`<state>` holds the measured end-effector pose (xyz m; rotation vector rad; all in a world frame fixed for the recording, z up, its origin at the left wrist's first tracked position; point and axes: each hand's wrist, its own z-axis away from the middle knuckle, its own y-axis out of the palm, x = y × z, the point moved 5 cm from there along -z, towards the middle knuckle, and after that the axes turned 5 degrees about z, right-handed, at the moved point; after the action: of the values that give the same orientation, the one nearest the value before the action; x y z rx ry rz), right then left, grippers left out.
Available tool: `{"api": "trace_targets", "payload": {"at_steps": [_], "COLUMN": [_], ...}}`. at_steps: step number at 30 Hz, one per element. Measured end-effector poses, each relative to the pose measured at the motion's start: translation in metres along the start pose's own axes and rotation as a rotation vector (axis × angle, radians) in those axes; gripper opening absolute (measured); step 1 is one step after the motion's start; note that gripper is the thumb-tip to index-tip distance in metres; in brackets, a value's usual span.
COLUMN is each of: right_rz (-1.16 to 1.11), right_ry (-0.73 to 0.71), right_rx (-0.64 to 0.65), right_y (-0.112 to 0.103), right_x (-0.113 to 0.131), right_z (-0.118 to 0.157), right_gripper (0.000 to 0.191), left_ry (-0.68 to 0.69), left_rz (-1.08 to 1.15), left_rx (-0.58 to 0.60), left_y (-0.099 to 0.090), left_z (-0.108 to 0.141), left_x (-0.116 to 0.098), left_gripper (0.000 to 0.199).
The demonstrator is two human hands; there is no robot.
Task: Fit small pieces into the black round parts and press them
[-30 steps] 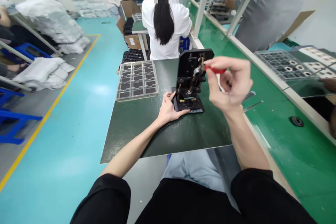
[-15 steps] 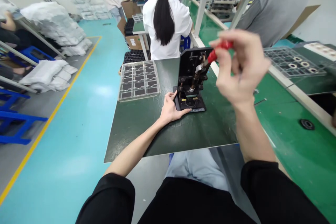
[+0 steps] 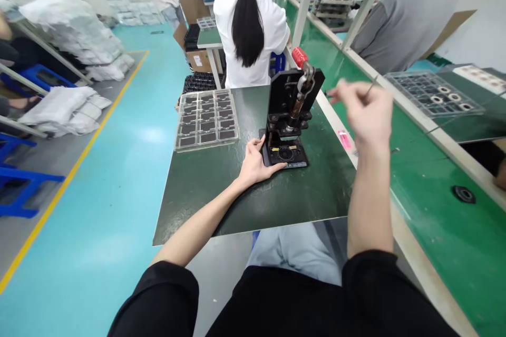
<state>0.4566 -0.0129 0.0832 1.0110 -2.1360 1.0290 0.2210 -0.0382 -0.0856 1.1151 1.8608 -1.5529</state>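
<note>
Black metal lever press (image 3: 291, 116) with a red handle (image 3: 299, 57) sits near the dark green worktop's (image 3: 197, 200) right edge, left hand (image 3: 255, 163) gripping its base; right hand (image 3: 367, 113) hovers clear, grip too blurry to tell, tbh.

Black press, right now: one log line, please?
left hand against press base | right hand apart, perhaps holding something thin | red handle up

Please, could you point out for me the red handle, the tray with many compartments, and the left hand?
Red handle (image 3: 299, 57): head view, on the middle of its grip.
Tray with many compartments (image 3: 207, 138): head view, on a near-row compartment.
Left hand (image 3: 253, 165): head view, on the back of the hand.
</note>
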Motion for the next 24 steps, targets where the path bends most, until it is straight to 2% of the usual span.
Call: {"api": "trace_targets", "payload": {"at_steps": [1, 3, 6, 10, 12, 15, 17, 19, 21, 24], "right_rz": [0.025, 0.139, 0.415, 0.773, 0.837, 0.830, 0.779, 0.680, 0.542, 0.405], "right_ry": [0.058, 0.157, 0.222, 0.256, 0.269, 0.280, 0.285, 0.288, 0.283, 0.269], "right_rx": [0.017, 0.140, 0.266, 0.357, 0.411, 0.464, 0.464, 0.408, 0.319, 0.167], "right_y": [0.003, 0.020, 0.049, 0.073, 0.079, 0.082, 0.077, 0.062, 0.036, -0.022], "right_x": [-0.007, -0.019, -0.023, -0.014, -0.011, -0.008, -0.009, -0.009, -0.010, -0.016], "right_z": [0.025, 0.069, 0.108, 0.114, 0.110, 0.105, 0.105, 0.111, 0.124, 0.156], "right_gripper": [0.039, 0.040, 0.043, 0.058, 0.061, 0.055, 0.045, 0.038, 0.036, 0.039], "left_ry": [0.001, 0.013, 0.034, 0.035, 0.035, 0.053, 0.063, 0.063, 0.057, 0.053], "left_rz": [-0.001, -0.005, -0.007, -0.009, -0.003, -0.002, -0.018, -0.035, -0.042, -0.031], "left_rx": [-0.004, -0.008, -0.011, -0.020, -0.018, -0.028, -0.045, -0.053, -0.049, -0.042], "left_y": [0.000, 0.000, -0.001, -0.003, -0.003, -0.005, -0.007, -0.010, -0.012, -0.015], "left_z": [0.000, 0.001, 0.001, 0.001, 0.001, 0.000, -0.001, -0.001, -0.002, -0.003], "left_x": [0.000, 0.001, 0.001, 0.002, 0.004, 0.006, 0.007, 0.007, 0.007, 0.007], "left_gripper": [0.117, 0.117, 0.116, 0.116, 0.113, 0.109, 0.107, 0.108, 0.107, 0.103]}}
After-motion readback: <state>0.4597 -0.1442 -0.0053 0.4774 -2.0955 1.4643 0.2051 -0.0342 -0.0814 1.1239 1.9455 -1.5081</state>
